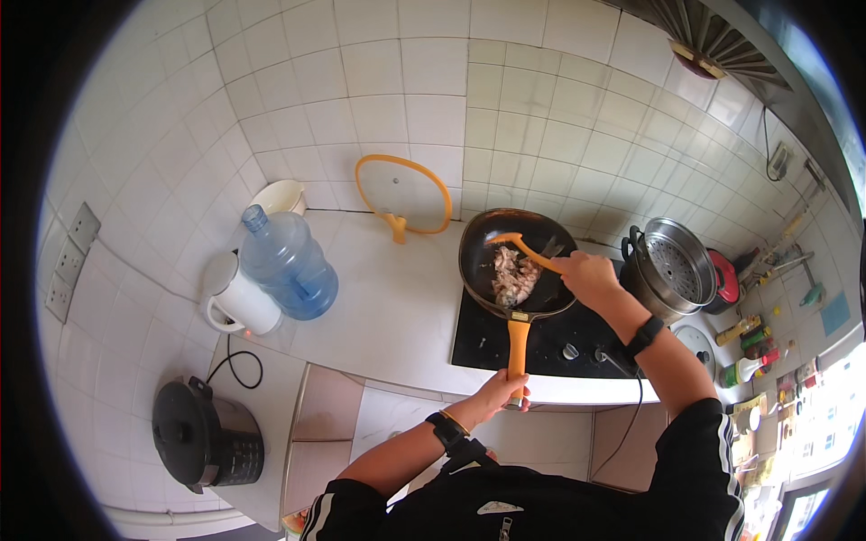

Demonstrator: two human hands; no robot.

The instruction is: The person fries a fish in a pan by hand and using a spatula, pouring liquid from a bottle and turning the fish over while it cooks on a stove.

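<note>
My left hand (507, 391) grips the orange handle (518, 348) of a dark wok (482, 260) on the black gas hob (484, 335). Above the wok's right rim, my right hand (587, 278) is closed around an orange spatula (531, 251). The spatula's head is inside the wok, just above a heap of pale pinkish meat pieces (515, 274). A greyish piece, perhaps with skin, lies at the heap's lower edge. My right fingers cover the spatula's lower handle.
An orange-rimmed glass lid (406, 193) leans on the tiled wall. Steamer pots (676, 264) stand close right of the wok. Leftward are a blue water bottle (287, 264), a white electric kettle (240, 297) and a black electric cooker (203, 433). Bottles (744, 370) line the right side; a range hood (731, 40) hangs above.
</note>
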